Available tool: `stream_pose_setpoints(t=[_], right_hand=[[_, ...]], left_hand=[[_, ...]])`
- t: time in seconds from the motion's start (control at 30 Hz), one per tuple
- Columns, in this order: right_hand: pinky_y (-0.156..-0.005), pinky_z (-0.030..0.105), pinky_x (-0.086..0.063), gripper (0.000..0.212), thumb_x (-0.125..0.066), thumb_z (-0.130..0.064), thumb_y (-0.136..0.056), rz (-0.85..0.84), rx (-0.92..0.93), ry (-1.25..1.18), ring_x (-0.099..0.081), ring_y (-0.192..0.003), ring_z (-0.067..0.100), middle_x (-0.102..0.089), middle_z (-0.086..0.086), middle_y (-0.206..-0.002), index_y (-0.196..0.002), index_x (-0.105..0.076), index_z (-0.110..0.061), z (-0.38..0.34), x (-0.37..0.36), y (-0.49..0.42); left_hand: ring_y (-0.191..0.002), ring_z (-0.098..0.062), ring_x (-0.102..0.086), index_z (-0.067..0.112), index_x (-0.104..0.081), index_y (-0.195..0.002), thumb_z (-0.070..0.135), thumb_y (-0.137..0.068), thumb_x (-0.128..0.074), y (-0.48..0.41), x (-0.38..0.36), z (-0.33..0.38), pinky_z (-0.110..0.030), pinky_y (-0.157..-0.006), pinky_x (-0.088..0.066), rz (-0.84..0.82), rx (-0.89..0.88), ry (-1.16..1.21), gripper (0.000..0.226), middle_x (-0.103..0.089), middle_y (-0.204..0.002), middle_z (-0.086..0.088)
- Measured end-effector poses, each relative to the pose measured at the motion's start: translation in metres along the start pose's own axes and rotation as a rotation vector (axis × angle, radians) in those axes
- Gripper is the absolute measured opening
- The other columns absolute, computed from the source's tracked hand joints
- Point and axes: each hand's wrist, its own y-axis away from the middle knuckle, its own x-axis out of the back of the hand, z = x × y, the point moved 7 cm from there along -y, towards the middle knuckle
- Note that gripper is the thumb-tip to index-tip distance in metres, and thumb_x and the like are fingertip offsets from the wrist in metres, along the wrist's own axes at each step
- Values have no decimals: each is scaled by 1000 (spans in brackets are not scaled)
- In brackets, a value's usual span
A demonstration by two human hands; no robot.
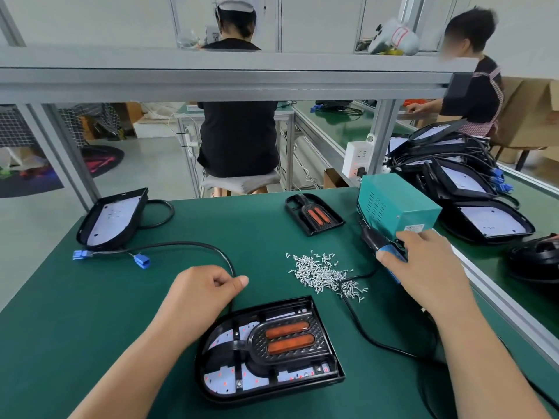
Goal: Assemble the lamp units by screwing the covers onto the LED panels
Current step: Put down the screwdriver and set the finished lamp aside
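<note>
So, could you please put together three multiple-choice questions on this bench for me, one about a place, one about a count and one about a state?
1. Where does the pile of screws lie?
A) on the mat between the near lamp unit and the spare cover
B) on the teal box
C) inside the far-left housing

2. How many orange strips does the near lamp unit's cover carry?
A) one
B) two
C) four

3. What is the right hand doing?
A) lying flat on the mat
B) gripping the screwdriver
C) picking up a screw

Answers: 1 A, the screws lie loose between those two; 2 B, two strips sit side by side; 3 B, its fingers wrap the tool, while the left hand pinches the black cable.
</note>
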Motion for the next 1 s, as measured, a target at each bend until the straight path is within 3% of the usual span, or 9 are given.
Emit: stream_pose_setpoints(t=[0.1, 0.2, 0.33, 0.47, 0.57, 0.63, 0.73, 0.8, 1.0], right_hand=[[-77, 32, -48, 32, -63, -54, -96, 63, 181, -146, -61, -99, 5, -66, -12, -106, -118, -68, -31, -41, 8, 16], [-75, 21, -51, 35, -58, -71, -90, -218, 340, -313, -64, -91, -7, -69, -24, -92, -108, -67, -42, -83, -16, 39], [-84, 34, -60, 63, -55, -89, -85, -675, 452, -378, -73, -90, 2, -74, -16, -104, -130, -64, -44, -107, -53, 70], [-80, 43, -64, 52, -72, -68, -89, -862, 450, -543, -77, -92, 21, -76, -3, -113, -135, -61, -45, -115, -68, 81], [-88, 45, -62, 46, -80, -54, -88, -857, 445, -710, -73, -102, 29, -73, 3, -114, -131, -64, -49, -122, -70, 80], [-95, 39, -58, 48, -82, -50, -86, -809, 468, -775, -70, -101, 21, -71, -5, -110, -131, -65, -49, -126, -68, 79], [-92, 25, -51, 48, -81, -47, -87, -699, 499, -833, -62, -95, 4, -64, -18, -100, -132, -65, -48, -133, -64, 78], [-93, 27, -51, 47, -81, -40, -88, -663, 507, -890, -61, -95, 6, -65, -16, -99, -132, -66, -47, -138, -63, 78], [-89, 24, -48, 48, -81, -37, -90, -605, 559, -926, -60, -93, 5, -65, -17, -98, -135, -66, -47, -146, -57, 79]], left_hand=[[-45, -7, -45, 20, -64, -67, 68, -76, -79, -1, 2, -4, -26, -51, -39, 24, 51, -98, 51, -52, -49, 11], [-49, -10, -52, 19, -62, -65, 62, -75, -80, -3, -1, -2, -29, -51, -43, 5, 57, -229, 48, -59, -53, 9], [-48, -11, -46, 14, -64, -73, 41, -74, -72, -5, -2, -5, -32, -54, -49, -50, 81, -195, 28, -64, -60, -1], [-49, -13, -36, 12, -70, -75, 34, -65, -66, -4, -2, -4, -27, -51, -35, -119, 100, 33, 25, -50, -52, 2], [-52, -11, -31, 20, -77, -81, 31, -65, -62, 3, 0, 9, -21, -47, -28, -219, 48, 224, 24, -44, -55, 10], [-55, -10, -33, 24, -78, -82, 33, -68, -60, 10, 2, 21, -23, -52, -30, -263, -36, 244, 24, -44, -59, 7], [-65, -13, -41, 9, -70, -79, 62, -78, -65, 20, 0, 41, -33, -62, -34, -367, -173, 290, 53, -46, -69, -10], [-64, -16, -36, 7, -61, -74, 73, -79, -69, 26, 2, 47, -33, -58, -28, -430, -227, 310, 67, -38, -67, -5], [-62, -16, -30, 8, -58, -72, 56, -79, -79, 34, 11, 50, -28, -54, -22, -592, -234, 256, 53, -35, -65, -3]])
